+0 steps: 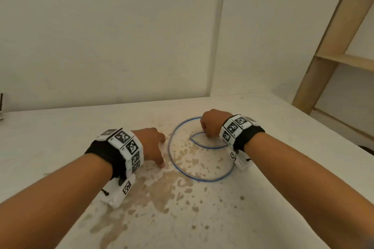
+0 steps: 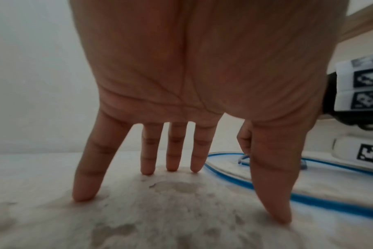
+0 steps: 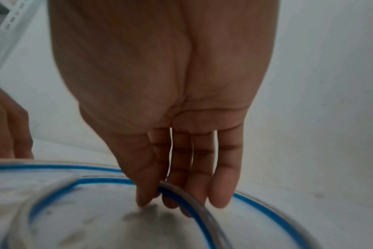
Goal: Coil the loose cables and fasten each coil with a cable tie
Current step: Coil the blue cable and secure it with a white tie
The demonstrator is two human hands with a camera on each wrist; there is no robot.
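A thin blue-and-clear cable lies on the stained white table in one wide loop, and its end curls back inside the loop. My right hand is at the far side of the loop. Thumb and forefinger pinch the cable near that inner end, lifting it slightly off the table. My left hand rests just left of the loop. Its straight, spread fingers have their tips on the table, beside the cable without holding it. I see no cable tie.
A white wall runs close behind the table. A wooden shelf frame stands at the right, past the table's right edge. A small dark and white object shows at the far left edge. Brown stains cover the table's middle.
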